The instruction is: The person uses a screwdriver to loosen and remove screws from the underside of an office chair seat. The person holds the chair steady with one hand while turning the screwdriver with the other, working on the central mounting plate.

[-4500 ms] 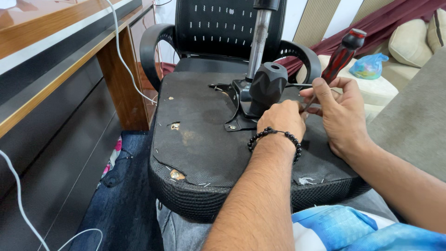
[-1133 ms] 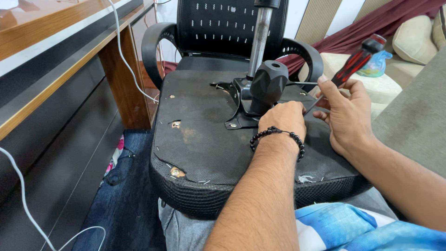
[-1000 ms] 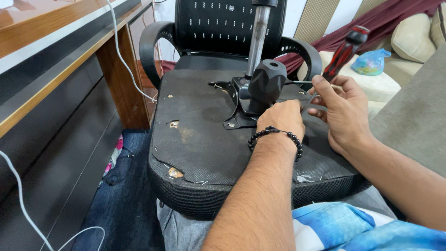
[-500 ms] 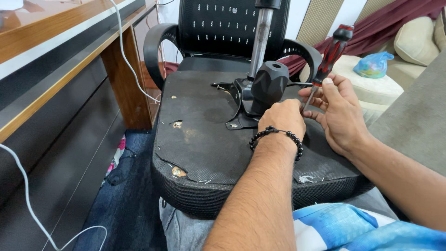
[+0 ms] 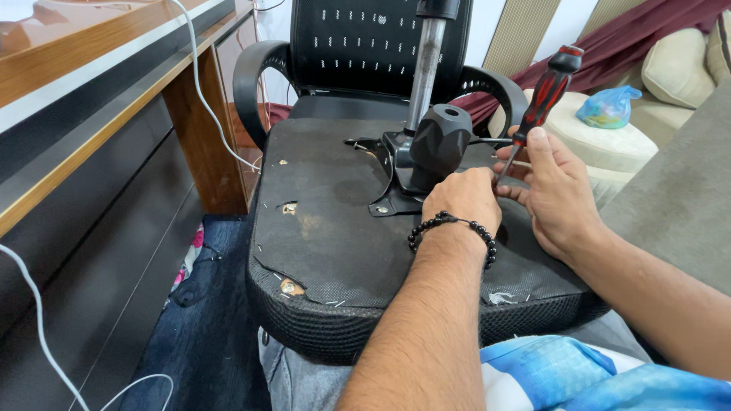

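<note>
Head camera looks down on an upturned office chair seat (image 5: 358, 251) lying across your lap, and everything is best placed from the black metal mechanism plate (image 5: 396, 179) bolted to its underside. Your left hand (image 5: 463, 199) sits just at the near right edge of that plate, fingers curled shut and pressing down there; what they pinch, if anything, is hidden. Your right hand (image 5: 560, 190), right of the plate, has its fingers wrapped round the thin steel shaft of a red and black screwdriver (image 5: 542, 95), handle tilted up and away, tip down beside your left knuckles. Judging by this, the plate is still fixed on and the fastener work at this corner is under way, not finished. Rising from the plate is a dull, scuffed steel gas cylinder (image 5: 423, 72), with a chunky faceted black plastic knob (image 5: 438, 141) beside it. Seat fabric is coarse black mesh, torn near the front edge. A wooden desk (image 5: 91, 114) stands left.
</note>
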